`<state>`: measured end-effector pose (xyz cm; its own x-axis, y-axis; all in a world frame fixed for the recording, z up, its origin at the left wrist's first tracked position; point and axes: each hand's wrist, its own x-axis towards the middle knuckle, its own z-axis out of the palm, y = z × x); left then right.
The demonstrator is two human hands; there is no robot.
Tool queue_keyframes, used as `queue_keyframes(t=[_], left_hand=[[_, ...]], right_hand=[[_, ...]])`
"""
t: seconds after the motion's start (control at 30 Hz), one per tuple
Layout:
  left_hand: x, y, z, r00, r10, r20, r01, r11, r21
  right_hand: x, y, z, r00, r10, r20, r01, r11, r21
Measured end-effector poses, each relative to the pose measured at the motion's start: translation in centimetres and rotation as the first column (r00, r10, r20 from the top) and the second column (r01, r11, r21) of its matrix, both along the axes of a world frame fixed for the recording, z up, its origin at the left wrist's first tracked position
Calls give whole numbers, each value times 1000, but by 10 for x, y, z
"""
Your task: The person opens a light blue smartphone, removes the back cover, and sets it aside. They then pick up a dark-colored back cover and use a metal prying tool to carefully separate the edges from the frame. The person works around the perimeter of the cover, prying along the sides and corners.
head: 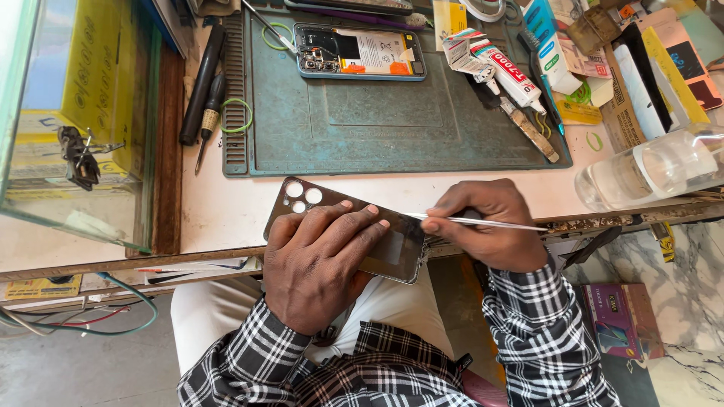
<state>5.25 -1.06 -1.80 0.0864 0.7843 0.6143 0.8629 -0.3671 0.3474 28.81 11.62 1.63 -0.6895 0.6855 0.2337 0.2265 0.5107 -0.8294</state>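
The phone back cover (392, 249) is dark and glossy, and the tweezers (483, 222) are silver. The work mat (377, 128) is teal; the sleeves (543, 332) are black-and-white plaid, and the trousers (204, 316) are white.

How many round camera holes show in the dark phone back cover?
3, clustered at the top-left corner of the dark phone back cover: two in an upper row, one below; the left hand may hide others.
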Motion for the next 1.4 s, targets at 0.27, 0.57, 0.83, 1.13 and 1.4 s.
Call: queue_keyframes(t=[0.27, 0.57, 0.83, 1.13, 1.4], left_hand=[[-1, 0, 0, 1000, -9, 2, 9, 1000, -1], [0, 0, 0, 1000, -6, 4, 6, 1000, -8], [0, 0, 0, 1000, 8, -6, -8, 1000, -24], [-1, 0, -2, 1000, 1, -10, -1, 999, -33], [-1, -1, 0, 1000, 11, -15, -11, 1000, 6]], right_hand=[[-4, 1, 1, 999, -2, 49, 1, 1000, 4], [-3, -1, 3, 1000, 9, 10, -9, 1000, 11], [-6, 3, 2, 998, 41, 41, -43, 997, 58], [-6, -1, 4, 999, 4, 46, -6, 999, 40], [-9, 0, 3, 999, 41, -19, -40, 999, 19]])
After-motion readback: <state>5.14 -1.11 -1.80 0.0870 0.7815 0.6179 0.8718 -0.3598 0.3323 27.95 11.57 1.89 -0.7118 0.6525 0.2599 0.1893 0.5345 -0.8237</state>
